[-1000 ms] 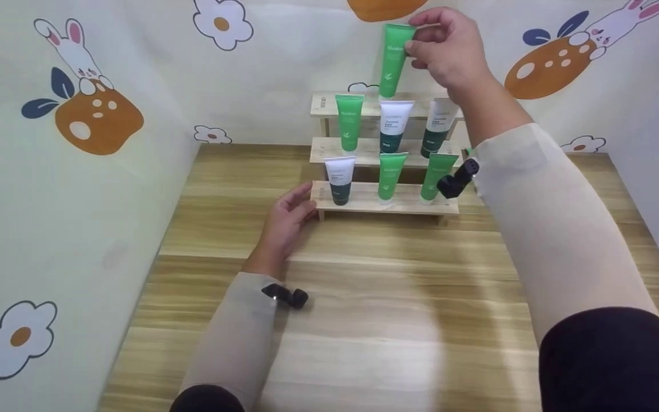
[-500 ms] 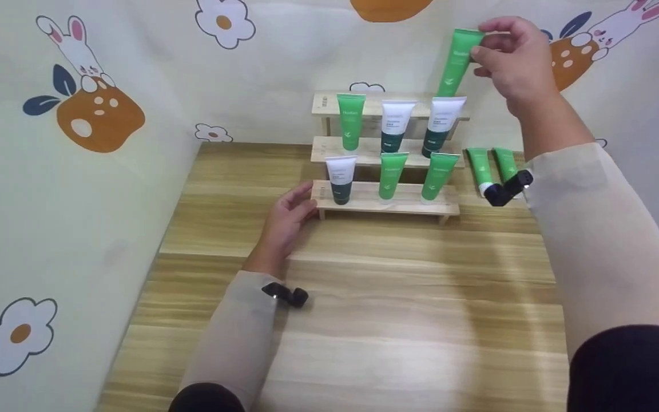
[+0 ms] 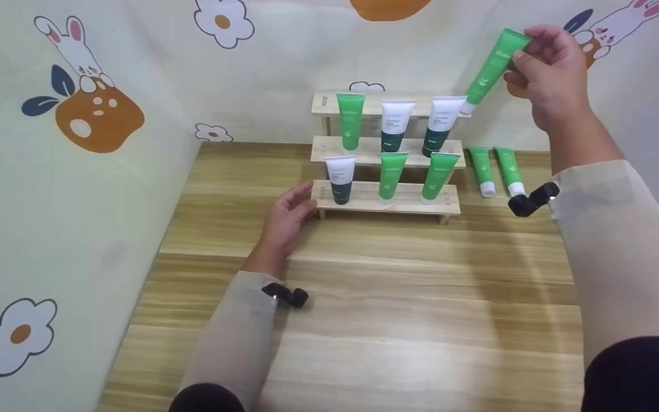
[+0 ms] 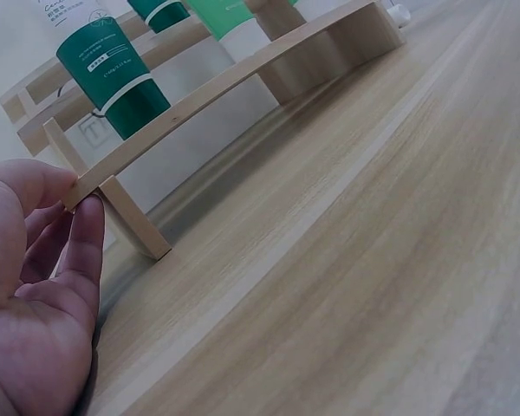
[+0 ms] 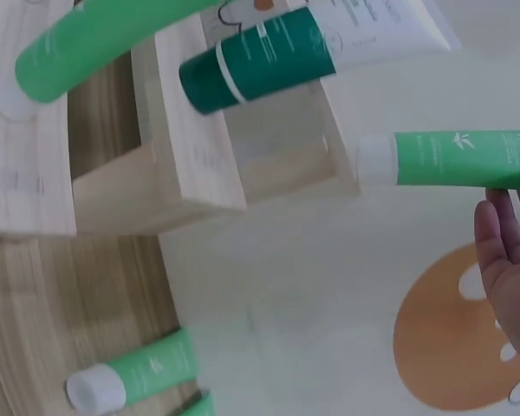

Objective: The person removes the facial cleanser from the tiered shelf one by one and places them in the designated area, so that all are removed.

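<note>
With thumb and fingers, my right hand (image 3: pixel 561 80) pinches a green squeeze tube (image 3: pixel 492 71) by its flat top end. The tube leans, its white cap low at the right end of the top shelf. In the right wrist view the held tube (image 5: pixel 468 159) lies across, cap toward the shelf end. My left hand (image 3: pixel 286 223) grips the left end of the lowest step of a three-step wooden display stand (image 3: pixel 364 207). Up close, the left wrist view has thumb and finger pinching the plank (image 4: pixel 191 104) at its corner, near a white-and-dark-green tube (image 4: pixel 113 74).
On the lowest step stand a white-and-dark-green tube (image 3: pixel 341 180) and two green tubes. The middle step bears a green tube (image 3: pixel 350 121) and two white-and-dark-green ones. Two more green tubes (image 3: pixel 482 171) lie on the table right of the stand. A patterned wall (image 3: pixel 272 74) rises behind.
My right hand has carried the green tube rightward from above the top shelf's middle to its right end, and the tube has tilted more. The left hand has stayed at the stand.
</note>
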The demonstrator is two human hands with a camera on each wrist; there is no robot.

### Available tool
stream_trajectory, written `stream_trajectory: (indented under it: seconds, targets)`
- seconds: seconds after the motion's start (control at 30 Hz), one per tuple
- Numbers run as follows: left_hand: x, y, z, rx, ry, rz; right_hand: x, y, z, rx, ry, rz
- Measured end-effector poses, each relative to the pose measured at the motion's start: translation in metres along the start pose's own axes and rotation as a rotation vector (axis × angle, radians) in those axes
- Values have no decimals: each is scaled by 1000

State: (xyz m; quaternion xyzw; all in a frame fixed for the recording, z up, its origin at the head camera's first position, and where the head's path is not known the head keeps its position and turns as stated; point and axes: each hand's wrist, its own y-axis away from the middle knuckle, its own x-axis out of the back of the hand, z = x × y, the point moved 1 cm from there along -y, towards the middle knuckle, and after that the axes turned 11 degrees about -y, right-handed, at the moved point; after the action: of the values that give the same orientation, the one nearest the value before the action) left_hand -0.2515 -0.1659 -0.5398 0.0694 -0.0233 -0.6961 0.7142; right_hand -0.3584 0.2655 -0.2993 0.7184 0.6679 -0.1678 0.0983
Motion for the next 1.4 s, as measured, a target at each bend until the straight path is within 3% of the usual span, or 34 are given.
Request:
stream_trajectory:
  seconds: [0.13, 0.33, 0.47, 0.77, 1.13, 1.4]
  targets:
    - [0, 0, 0, 5, -4, 6, 20, -2, -1, -17, -43, 30]
    - [0, -1, 0, 18, -24, 4, 57, -3, 7, -72, 2, 87]
    - [1, -1, 2, 13, -24, 6, 83, -3, 18, -124, 12, 139]
    - [-1, -1, 3, 21, 10, 13, 134, 1, 52, -145, -11, 206]
    - [-2, -1, 2, 33, -5, 19, 177, 4, 74, -235, -9, 311]
    - [-1, 0, 1, 29, -8, 27, 191, 1, 94, -279, 42, 357]
